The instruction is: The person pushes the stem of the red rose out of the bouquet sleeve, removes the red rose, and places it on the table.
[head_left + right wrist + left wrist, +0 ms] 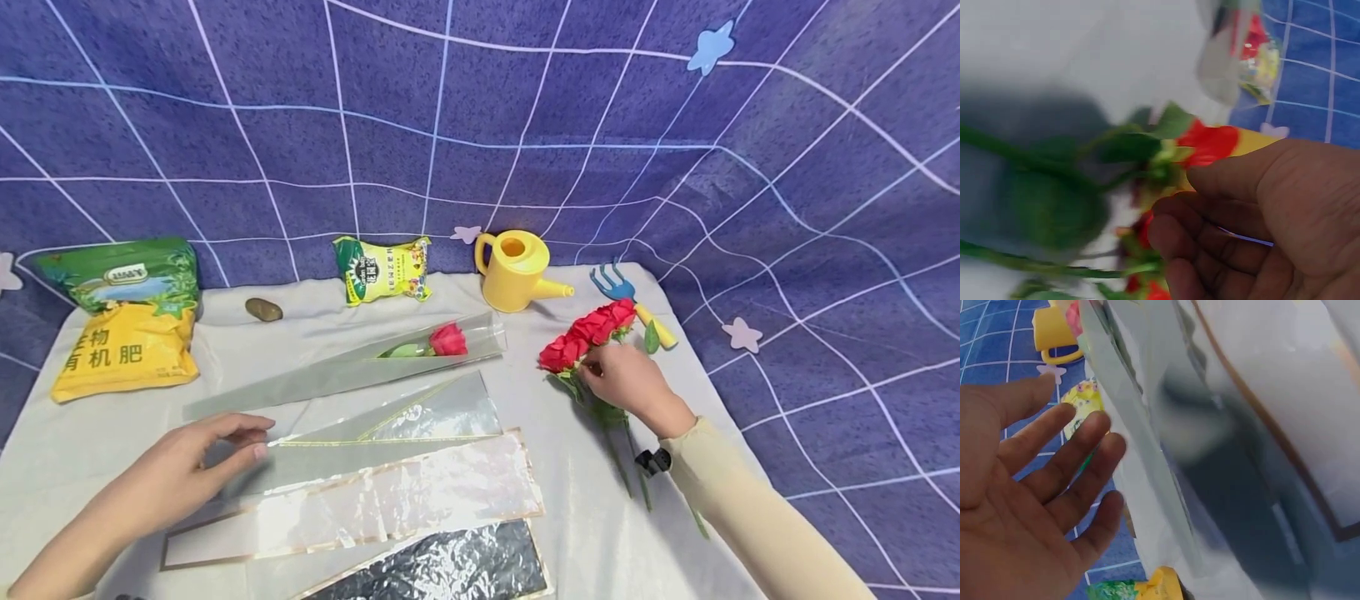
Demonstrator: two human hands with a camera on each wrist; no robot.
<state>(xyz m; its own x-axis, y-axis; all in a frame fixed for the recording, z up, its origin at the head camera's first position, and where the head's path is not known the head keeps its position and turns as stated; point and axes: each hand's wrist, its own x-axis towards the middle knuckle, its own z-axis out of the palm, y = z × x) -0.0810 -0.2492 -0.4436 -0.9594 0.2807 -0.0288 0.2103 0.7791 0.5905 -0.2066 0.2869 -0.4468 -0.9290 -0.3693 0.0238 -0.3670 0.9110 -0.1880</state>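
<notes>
In the head view, my right hand is at a bunch of red roses, its fingertips right at the blooms. Up close, the thumb and bent fingers of that hand stand apart beside a rose's green base, with no stem seen between them. Green stems trail toward the front. My left hand hovers over the end of a clear flower sleeve, fingers loosely bent and holding nothing. Behind it lies another clear sleeve with a single red rose inside.
Nearer the front lie a pale, gold-edged wrap and a black one. Along the back are a yellow-green fertilizer bag, a stone, a small packet, a yellow watering can and a blue hand rake.
</notes>
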